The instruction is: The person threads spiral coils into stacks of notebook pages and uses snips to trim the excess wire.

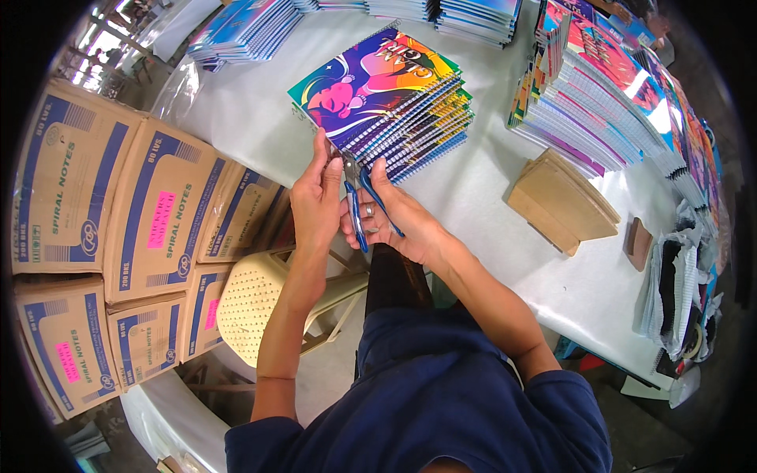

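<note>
A pair of pliers with blue handles is in my right hand, its handles apart and its jaws at the near corner of a spiral notebook. My left hand pinches that same corner, index finger along the edge and thumb beside the jaws. The notebook has a colourful illustrated cover, mostly purple and orange. It lies on top of a fanned stack of similar wire-bound notebooks. What the jaws touch at the wire's end is too small to make out.
Notebook piles stand along the far side of the white table, with a long row of notebooks at the right. Brown cardboard pieces lie nearer. Stacked cartons and a cream plastic stool are at my left.
</note>
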Action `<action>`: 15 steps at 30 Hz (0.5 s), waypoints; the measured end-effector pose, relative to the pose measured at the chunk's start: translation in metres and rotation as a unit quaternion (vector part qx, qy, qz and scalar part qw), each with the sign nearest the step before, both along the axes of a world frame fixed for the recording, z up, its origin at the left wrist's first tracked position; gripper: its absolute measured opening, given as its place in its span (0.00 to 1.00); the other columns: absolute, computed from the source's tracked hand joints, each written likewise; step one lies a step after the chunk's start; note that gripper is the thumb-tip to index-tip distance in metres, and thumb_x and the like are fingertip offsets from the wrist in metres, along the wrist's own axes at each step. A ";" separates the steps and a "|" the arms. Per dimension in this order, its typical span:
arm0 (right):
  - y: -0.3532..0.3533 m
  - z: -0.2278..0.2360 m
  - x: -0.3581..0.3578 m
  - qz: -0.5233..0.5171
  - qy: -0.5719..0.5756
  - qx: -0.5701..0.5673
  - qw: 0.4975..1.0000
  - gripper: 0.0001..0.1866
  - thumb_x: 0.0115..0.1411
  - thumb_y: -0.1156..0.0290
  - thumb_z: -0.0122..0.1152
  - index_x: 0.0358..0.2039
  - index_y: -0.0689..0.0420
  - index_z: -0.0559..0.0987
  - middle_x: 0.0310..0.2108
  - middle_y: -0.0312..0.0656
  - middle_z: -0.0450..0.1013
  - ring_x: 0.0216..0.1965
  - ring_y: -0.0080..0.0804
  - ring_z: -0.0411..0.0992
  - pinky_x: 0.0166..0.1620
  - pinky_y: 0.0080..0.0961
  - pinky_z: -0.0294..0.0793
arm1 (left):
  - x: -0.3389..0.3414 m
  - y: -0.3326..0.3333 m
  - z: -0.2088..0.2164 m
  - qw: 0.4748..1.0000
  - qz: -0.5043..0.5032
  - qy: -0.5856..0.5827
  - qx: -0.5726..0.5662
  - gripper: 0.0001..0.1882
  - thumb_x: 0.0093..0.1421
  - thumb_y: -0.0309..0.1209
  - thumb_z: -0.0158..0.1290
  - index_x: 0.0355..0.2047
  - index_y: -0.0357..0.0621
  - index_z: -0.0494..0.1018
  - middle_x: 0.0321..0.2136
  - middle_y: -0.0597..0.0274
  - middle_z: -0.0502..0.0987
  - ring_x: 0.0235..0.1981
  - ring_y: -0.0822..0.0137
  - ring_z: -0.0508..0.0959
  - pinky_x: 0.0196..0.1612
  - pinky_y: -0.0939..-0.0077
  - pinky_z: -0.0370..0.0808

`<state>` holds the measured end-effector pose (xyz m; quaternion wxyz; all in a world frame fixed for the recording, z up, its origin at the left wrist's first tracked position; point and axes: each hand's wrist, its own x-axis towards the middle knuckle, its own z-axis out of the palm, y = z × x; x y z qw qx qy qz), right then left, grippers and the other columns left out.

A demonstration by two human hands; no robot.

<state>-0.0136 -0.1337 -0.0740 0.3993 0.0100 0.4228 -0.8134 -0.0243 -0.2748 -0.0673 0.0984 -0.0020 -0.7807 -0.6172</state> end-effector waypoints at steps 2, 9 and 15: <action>0.000 0.002 -0.001 -0.003 -0.007 -0.007 1.000 0.44 0.59 0.28 0.26 0.36 0.61 0.74 0.27 0.41 0.73 0.29 0.30 0.72 0.35 0.26 0.72 | 0.000 0.001 -0.001 1.000 -0.001 0.010 0.012 0.25 0.67 0.29 0.45 0.64 0.38 0.57 0.59 0.46 0.65 0.57 0.68 0.68 0.58 0.76 0.62; -0.004 0.000 0.000 -0.025 -0.033 -0.008 0.999 0.43 0.59 0.27 0.30 0.32 0.60 0.74 0.24 0.39 0.70 0.26 0.30 0.70 0.32 0.25 0.72 | -0.001 0.002 -0.002 1.000 0.001 0.020 -0.002 0.26 0.67 0.26 0.45 0.64 0.35 0.55 0.57 0.49 0.68 0.54 0.73 0.69 0.53 0.80 0.65; -0.005 -0.002 0.009 -0.029 -0.042 0.027 0.998 0.42 0.60 0.28 0.30 0.32 0.59 0.74 0.22 0.37 0.68 0.23 0.28 0.68 0.33 0.23 0.71 | 0.001 0.000 -0.010 0.999 0.016 0.047 -0.008 0.25 0.67 0.26 0.46 0.63 0.35 0.57 0.57 0.49 0.69 0.54 0.71 0.70 0.53 0.79 0.67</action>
